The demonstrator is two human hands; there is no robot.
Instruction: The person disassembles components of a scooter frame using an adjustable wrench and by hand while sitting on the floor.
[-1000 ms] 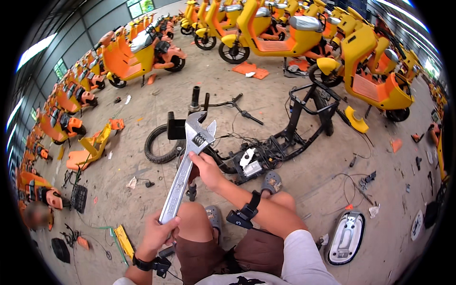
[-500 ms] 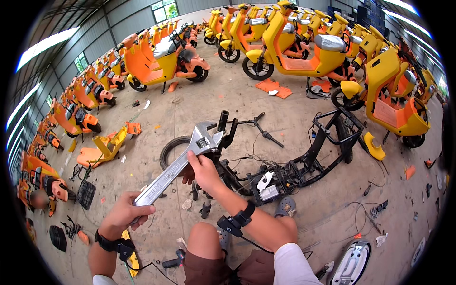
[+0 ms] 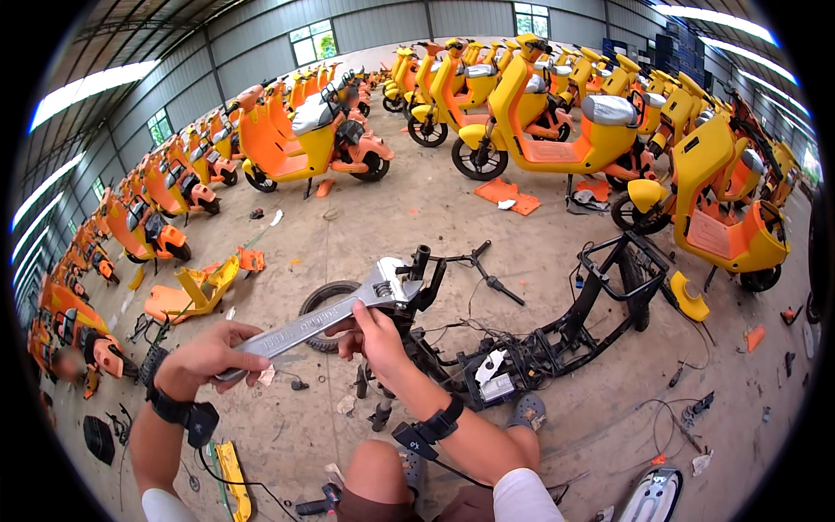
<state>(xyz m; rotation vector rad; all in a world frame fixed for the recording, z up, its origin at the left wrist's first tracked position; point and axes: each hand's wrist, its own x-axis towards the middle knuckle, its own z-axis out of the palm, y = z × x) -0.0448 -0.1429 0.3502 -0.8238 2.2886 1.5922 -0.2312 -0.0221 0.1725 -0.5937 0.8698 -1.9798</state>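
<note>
A large silver adjustable wrench [image 3: 309,329] lies across in front of me, its jaw end against the black head tube [image 3: 421,263] of a stripped scooter frame [image 3: 557,335]. My left hand [image 3: 222,355] is wrapped round the end of the handle. Close to the jaw, my right hand [image 3: 372,335] grips the wrench with the thumb on top and the fingers curled underneath. Whether the jaw is clamped on a nut cannot be made out. Behind the wrench shows a black front wheel [image 3: 322,304], partly covered.
Black handlebars [image 3: 481,271] lie on the floor beyond the frame. Yellow body panels [image 3: 196,291] lie left, another [image 3: 687,297] right. A drill-like tool [image 3: 320,503] is by my knee. Rows of yellow and orange scooters [image 3: 544,139] stand behind.
The wrench handle has swung away from me and to the left, with my left hand on it. My right hand stays near the jaw. The whole view has tilted up slightly.
</note>
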